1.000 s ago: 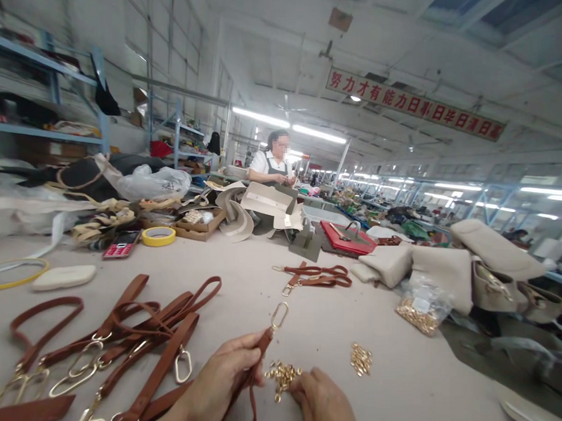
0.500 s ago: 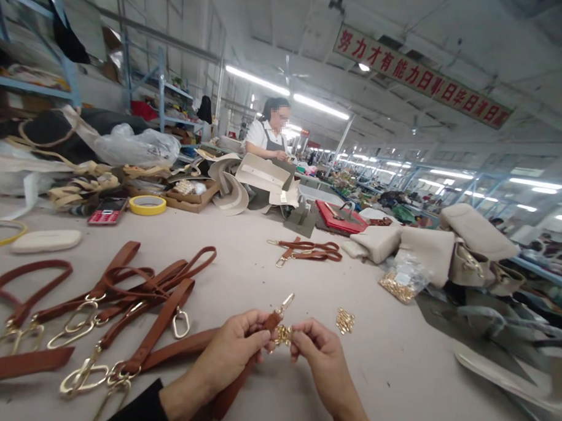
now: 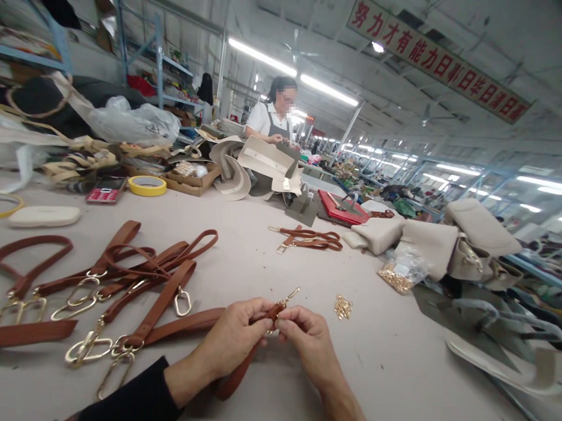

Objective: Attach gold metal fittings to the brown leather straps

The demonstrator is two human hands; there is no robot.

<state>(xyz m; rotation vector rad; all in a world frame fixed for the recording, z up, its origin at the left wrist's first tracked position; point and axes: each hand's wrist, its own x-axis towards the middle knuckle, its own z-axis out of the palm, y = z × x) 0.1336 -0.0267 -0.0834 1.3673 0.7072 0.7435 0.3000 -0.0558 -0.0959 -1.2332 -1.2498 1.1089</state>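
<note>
My left hand (image 3: 239,335) is closed round a brown leather strap (image 3: 238,378) near its far end, where a gold snap hook (image 3: 292,294) sticks out. The rest of that strap hangs down below the palm. My right hand (image 3: 308,335) is pinched against the same strap end, just below the hook; what lies between its fingertips is hidden. Right of the hands, a small heap of gold metal fittings (image 3: 343,306) lies on the table. More brown straps (image 3: 159,294) with gold rings (image 3: 88,351) and hooks are spread at the left.
Another strap bundle (image 3: 307,237) lies farther back. A clear bag of gold fittings (image 3: 398,274) sits by beige bags (image 3: 430,251) at the right. Yellow tape (image 3: 147,185), a calculator (image 3: 106,189) and a cardboard box (image 3: 192,181) stand at the back left. A person (image 3: 271,122) works beyond.
My right hand has moved left and up against the strap end. The gold pieces seen between my hands are now covered. The view has tilted slightly.
</note>
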